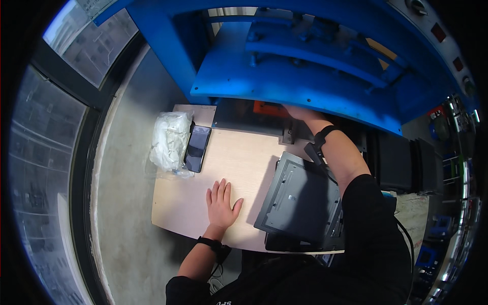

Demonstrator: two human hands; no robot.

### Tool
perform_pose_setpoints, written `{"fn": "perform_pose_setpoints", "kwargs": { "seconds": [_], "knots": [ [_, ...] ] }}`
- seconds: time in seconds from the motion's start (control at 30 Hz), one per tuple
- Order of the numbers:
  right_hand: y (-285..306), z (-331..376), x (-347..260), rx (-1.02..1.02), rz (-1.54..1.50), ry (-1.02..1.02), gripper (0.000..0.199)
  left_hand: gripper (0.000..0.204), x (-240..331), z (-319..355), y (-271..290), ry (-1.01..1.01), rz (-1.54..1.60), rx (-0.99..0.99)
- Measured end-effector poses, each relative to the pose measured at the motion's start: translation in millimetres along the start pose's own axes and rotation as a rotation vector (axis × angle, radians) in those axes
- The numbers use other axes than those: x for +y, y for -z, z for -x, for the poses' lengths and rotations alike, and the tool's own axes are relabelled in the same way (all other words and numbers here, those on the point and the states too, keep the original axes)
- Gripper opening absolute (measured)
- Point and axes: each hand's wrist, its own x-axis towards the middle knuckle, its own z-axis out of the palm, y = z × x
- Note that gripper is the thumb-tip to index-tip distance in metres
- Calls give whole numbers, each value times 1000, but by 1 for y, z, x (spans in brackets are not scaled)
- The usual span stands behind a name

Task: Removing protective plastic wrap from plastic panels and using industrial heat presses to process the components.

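My left hand (221, 204) lies palm down on the light wooden table (239, 157), its fingers stretched out and nothing in it. My right hand (300, 112) reaches in under the blue plate (284, 84) of a big press-like machine. Its fingers are hidden there, beside an orange piece (269, 109) that shows in part below the plate's front edge. Whether the hand touches or holds that piece cannot be seen. Beneath my right forearm rests a grey laptop-like panel (290, 198) with vents and small feet, partly in shadow, on top of a black flat thing (290, 244).
Left of the machine, a clear plastic bag with white contents (172, 140) sits on the table next to a dark smartphone (197, 148). A metal bracket (287, 133) juts out at the machine's front. Black boxes (394, 161) stand at the right; a window (46, 147) is far left.
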Motion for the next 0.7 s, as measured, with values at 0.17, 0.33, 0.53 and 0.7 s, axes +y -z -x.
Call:
{"fn": "perform_pose_setpoints", "kwargs": {
  "seconds": [0.17, 0.33, 0.53, 0.7],
  "knots": [
    [-28, 12, 1, -156, -15, 3, 53, 62, -1, 0, -5, -19, -5, -3],
    [-27, 6, 3, -146, -92, -41, 62, 62, -1, 0, -6, -28, -8, -19],
    [21, 33, -9, -336, -354, -5, 62, 64, -2, 2, -10, -33, 4, -31],
    [31, 107, 39, -264, 186, 37, 61, 64, -5, 5, -7, -27, -21, -46]
  ]
}}
